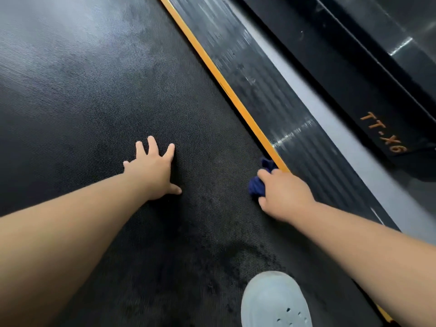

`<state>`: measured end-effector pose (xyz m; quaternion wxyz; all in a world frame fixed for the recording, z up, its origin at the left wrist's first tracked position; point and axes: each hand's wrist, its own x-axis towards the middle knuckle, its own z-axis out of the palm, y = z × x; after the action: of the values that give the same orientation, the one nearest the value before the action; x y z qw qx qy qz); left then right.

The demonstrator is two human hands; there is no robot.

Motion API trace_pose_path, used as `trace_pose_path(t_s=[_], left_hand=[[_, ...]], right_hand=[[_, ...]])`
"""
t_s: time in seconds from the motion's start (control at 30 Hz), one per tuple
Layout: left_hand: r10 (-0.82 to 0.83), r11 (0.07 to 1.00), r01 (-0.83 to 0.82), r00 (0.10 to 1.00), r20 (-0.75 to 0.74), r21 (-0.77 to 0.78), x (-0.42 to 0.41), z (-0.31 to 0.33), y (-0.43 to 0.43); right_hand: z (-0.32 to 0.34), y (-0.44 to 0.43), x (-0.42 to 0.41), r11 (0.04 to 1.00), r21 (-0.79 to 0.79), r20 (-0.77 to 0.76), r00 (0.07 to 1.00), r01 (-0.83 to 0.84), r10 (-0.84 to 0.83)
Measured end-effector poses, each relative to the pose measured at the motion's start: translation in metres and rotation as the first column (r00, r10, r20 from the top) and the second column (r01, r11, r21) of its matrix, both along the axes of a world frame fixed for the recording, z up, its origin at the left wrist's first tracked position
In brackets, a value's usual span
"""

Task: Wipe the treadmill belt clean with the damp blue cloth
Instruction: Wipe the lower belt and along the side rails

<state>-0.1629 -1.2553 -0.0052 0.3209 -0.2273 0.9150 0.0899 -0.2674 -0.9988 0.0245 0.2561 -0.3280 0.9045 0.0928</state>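
Writing first: one label is readable, orange letters "TT-X6", printed on the black frame off to the right and running at a slant down the picture. No other text can be made out.

Now the count. There are two hands, one cloth, one shoe and one orange stripe.

The left hand lies flat on the treadmill belt, palm down. Its fingers are straight and spread, released and grasping nothing, with the thumb out to the side.

The right hand is over at the belt's right edge. Its fingers are curled down and clenched around the blue cloth. The cloth is dark blue and bunched into a wad. It sits on the belt, and part of it pokes out ahead of the knuckles, right against the orange stripe.

That stripe runs the full length of the belt's right side. Just beyond it is a black ribbed side rail, which shows pale scuffs and glints of light.

The belt itself is black with a fine dotted texture. It looks greyer and hazier toward the far left, and there is a darker mottled patch low in the picture.

The pale shoe stands on the belt just beside that patch, under the right forearm. Small holes show in its upper.
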Motion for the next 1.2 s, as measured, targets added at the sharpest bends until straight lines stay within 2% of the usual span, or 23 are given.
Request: trace_pose_path(t_s=[0.07, 0.13, 0.2, 0.27, 0.4, 0.47, 0.53, 0.57, 0.63, 0.67, 0.73, 0.8, 0.83, 0.87, 0.9, 0.93, 0.97, 1.0, 1.03, 1.1, 1.2], left_hand=[[-0.033, 0.999, 0.033, 0.999, -0.026, -0.001, 0.009, -0.004, 0.001], [-0.041, 0.999, 0.041, 0.998, -0.048, -0.005, 0.015, -0.007, 0.002], [-0.029, 1.0, 0.029, 0.998, -0.057, -0.004, 0.016, -0.009, 0.003], [-0.02, 1.0, 0.02, 0.998, -0.066, -0.002, 0.012, -0.009, 0.003], [-0.006, 1.0, 0.007, 0.999, -0.05, 0.012, 0.009, -0.004, 0.003], [0.01, 0.999, -0.01, 1.0, -0.02, 0.036, 0.006, -0.001, 0.005], [0.031, 0.998, -0.028, 0.998, -0.053, 0.061, 0.004, 0.004, 0.007], [-0.013, 0.998, 0.02, 0.992, -0.122, 0.053, 0.003, 0.006, 0.008], [-0.212, 0.973, 0.229, 0.93, -0.301, 0.022, -0.002, 0.014, 0.018], [-0.266, 0.948, 0.311, 0.889, -0.372, 0.065, -0.006, 0.018, 0.027], [-0.171, 0.898, 0.321, 0.885, -0.434, 0.301, -0.016, 0.028, 0.054], [-0.044, 0.843, 0.295, 0.871, -0.489, 0.45, -0.027, 0.029, 0.079], [-0.036, 0.842, 0.302, 0.858, -0.512, 0.447, -0.03, 0.027, 0.089], [-0.054, 0.853, 0.311, 0.852, -0.521, 0.42, -0.033, 0.023, 0.097], [-0.089, 0.871, 0.322, 0.846, -0.526, 0.371, -0.035, 0.018, 0.103], [-0.136, 0.89, 0.336, 0.84, -0.525, 0.308, -0.036, 0.013, 0.109], [-0.211, 0.904, 0.367, 0.829, -0.518, 0.219, -0.036, 0.008, 0.115], [-0.308, 0.902, 0.415, 0.806, -0.505, 0.114, -0.036, 0.002, 0.12], [-0.393, 0.888, 0.459, 0.776, -0.493, 0.016, -0.035, -0.004, 0.123], [-0.478, 0.866, 0.485, 0.727, -0.492, -0.125, -0.036, -0.015, 0.12], [-0.48, 0.877, 0.401, 0.757, -0.444, -0.263, -0.043, -0.018, 0.107]], right_hand=[[0.006, 0.005, 0.0, 0.998, -0.056, 0.035, 0.999, 0.032, -0.03], [0.002, -0.007, -0.009, 0.974, -0.227, -0.032, 0.999, -0.017, 0.01], [-0.011, -0.032, -0.024, 0.943, -0.315, -0.119, 0.99, -0.112, 0.077], [-0.026, -0.056, -0.033, 0.955, -0.274, -0.167, 0.984, -0.114, 0.07], [-0.038, -0.057, -0.021, 0.985, -0.172, -0.26, 0.964, 0.016, -0.061], [-0.03, -0.037, -0.006, 0.997, -0.074, -0.274, 0.962, -0.003, -0.017], [-0.019, -0.014, 0.007, 0.999, 0.034, -0.228, 0.974, -0.013, 0.021], [-0.014, -0.004, 0.012, 0.999, 0.048, -0.175, 0.985, 0.007, 0.002], [-0.001, 0.008, 0.019, 0.987, -0.055, -0.008, 0.988, 0.152, -0.153], [0.003, 0.009, 0.019, 0.942, -0.186, 0.104, 0.959, 0.279, -0.263], [0.013, 0.002, 0.016, 0.732, -0.429, 0.369, 0.842, 0.53, -0.393], [0.019, -0.01, 0.01, 0.444, -0.472, 0.672, 0.637, 0.761, -0.378], [0.02, -0.014, 0.006, 0.331, -0.441, 0.761, 0.544, 0.834, -0.354], [0.022, -0.015, 0.002, 0.263, -0.436, 0.786, 0.506, 0.861, -0.354], [0.023, -0.011, -0.003, 0.266, -0.49, 0.723, 0.557, 0.83, -0.409], [0.023, -0.003, -0.009, 0.369, -0.566, 0.546, 0.67, 0.737, -0.503], [0.02, 0.01, -0.015, 0.556, -0.569, 0.272, 0.777, 0.606, -0.568], [0.016, 0.023, -0.018, 0.741, -0.463, 0.02, 0.842, 0.486, -0.539], [0.011, 0.035, -0.021, 0.861, -0.311, -0.119, 0.882, 0.403, -0.456], [-0.003, 0.047, -0.023, 0.938, -0.09, -0.13, 0.929, 0.336, -0.345], [-0.015, 0.048, -0.03, 0.945, 0.01, -0.051, 0.944, 0.327, -0.326]])
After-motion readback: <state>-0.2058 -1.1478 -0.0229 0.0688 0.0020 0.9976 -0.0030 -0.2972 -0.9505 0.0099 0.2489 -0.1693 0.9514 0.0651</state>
